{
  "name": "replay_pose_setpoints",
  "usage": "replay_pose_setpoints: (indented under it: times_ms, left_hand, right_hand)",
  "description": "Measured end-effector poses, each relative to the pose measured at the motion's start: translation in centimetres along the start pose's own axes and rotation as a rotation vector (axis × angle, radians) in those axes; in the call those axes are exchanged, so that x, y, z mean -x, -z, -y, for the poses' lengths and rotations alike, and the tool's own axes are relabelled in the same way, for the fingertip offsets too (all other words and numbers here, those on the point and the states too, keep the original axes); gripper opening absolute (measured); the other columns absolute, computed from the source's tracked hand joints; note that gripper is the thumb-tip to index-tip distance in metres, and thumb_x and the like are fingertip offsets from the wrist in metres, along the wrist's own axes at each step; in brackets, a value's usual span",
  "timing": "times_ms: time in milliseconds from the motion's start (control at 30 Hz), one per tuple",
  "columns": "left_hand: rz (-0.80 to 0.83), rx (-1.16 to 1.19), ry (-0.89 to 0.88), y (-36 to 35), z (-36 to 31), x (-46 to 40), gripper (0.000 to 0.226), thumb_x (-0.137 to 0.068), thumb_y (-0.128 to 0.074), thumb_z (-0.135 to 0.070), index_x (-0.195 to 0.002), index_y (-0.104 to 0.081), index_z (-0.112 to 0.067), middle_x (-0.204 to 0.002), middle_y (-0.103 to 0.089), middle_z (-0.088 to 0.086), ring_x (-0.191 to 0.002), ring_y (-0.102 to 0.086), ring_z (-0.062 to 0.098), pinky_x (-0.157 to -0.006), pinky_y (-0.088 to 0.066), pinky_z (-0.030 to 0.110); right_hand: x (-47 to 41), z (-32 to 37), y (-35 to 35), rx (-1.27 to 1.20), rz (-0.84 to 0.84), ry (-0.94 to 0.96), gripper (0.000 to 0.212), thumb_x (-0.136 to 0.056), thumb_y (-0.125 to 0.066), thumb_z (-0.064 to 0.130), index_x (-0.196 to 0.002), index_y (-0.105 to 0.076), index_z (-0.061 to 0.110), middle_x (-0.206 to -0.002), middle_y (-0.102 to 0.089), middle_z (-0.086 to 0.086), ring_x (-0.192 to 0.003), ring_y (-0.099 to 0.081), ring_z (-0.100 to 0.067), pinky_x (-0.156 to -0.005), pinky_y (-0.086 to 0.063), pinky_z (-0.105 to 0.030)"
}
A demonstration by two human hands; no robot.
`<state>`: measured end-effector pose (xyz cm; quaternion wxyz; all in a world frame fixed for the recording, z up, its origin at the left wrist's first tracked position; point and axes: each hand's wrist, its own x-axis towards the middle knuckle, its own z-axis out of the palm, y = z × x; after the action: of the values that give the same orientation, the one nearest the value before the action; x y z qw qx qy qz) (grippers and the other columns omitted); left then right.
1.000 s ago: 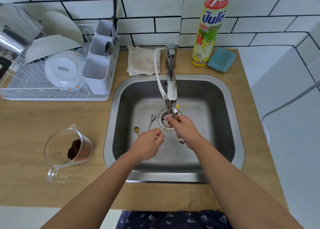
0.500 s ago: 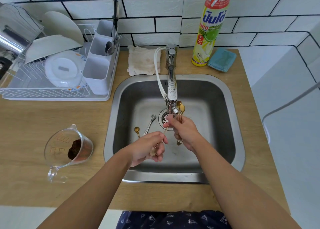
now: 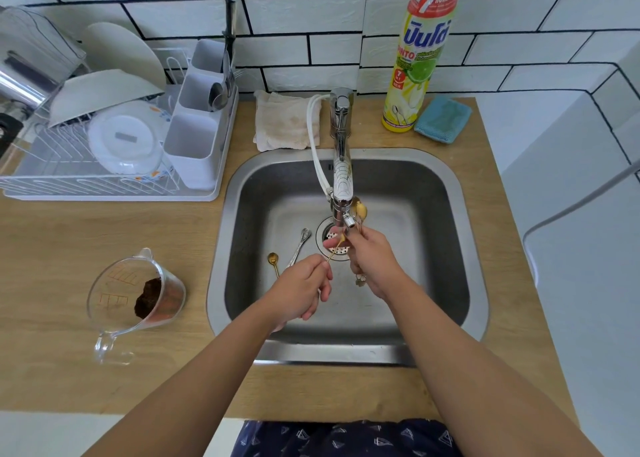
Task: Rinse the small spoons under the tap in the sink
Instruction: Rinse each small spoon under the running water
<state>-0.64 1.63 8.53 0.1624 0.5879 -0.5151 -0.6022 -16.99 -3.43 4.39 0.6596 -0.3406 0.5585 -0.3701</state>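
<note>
My left hand point(image 3: 300, 288) pinches the thin handle of a small gold spoon point(image 3: 335, 247), whose bowl reaches up under the tap point(image 3: 342, 176) nozzle. My right hand point(image 3: 372, 258) grips other gold spoons point(image 3: 360, 211); their bowls stick up beside the spout and a handle end hangs below the palm. Its thumb touches the bowl of the left hand's spoon. Another gold spoon point(image 3: 273, 262) and a silver spoon point(image 3: 300, 245) lie on the floor of the steel sink point(image 3: 450, 249), left of the drain. I cannot make out any running water.
A dish rack point(image 3: 104, 152) with plates and a cutlery holder stands at the back left. A clear measuring jug point(image 3: 135, 297) with brown residue lies on the wooden counter left of the sink. Behind the sink are a cloth point(image 3: 282, 121), a dish-soap bottle point(image 3: 420, 55) and a blue sponge point(image 3: 443, 119).
My left hand dropped towards me half a second ago and has come back up towards the tap with its spoon. The right hand raised its spoons beside the spout.
</note>
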Motion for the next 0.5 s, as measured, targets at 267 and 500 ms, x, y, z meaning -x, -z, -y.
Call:
replay_pose_setpoints:
  times_ms: [267, 500]
  left_hand:
    - [0.130, 0.661, 0.134, 0.6, 0.0, 0.7, 0.026, -0.107, -0.041, -0.023, -0.094, -0.057, -0.007, -0.062, -0.053, 0.002, -0.029, -0.030, 0.005, -0.031, -0.024, 0.017]
    - [0.199, 0.715, 0.173, 1.1, 0.1, 0.8, 0.021, -0.101, -0.054, -0.028, -0.098, -0.067, -0.012, -0.066, -0.052, 0.001, -0.044, -0.045, 0.010, -0.044, -0.039, 0.019]
  right_hand:
    - [0.1, 0.1, 0.2, -0.130, 0.091, -0.011, 0.024, -0.104, -0.054, 0.031, -0.102, -0.072, 0.015, -0.098, -0.081, -0.008, -0.039, -0.026, -0.007, -0.038, -0.025, -0.020]
    - [0.1, -0.7, 0.2, -0.098, 0.046, 0.032, 0.018, -0.100, -0.066, 0.031, -0.091, -0.062, 0.016, -0.088, -0.081, -0.007, -0.039, -0.031, -0.005, -0.038, -0.030, -0.019]
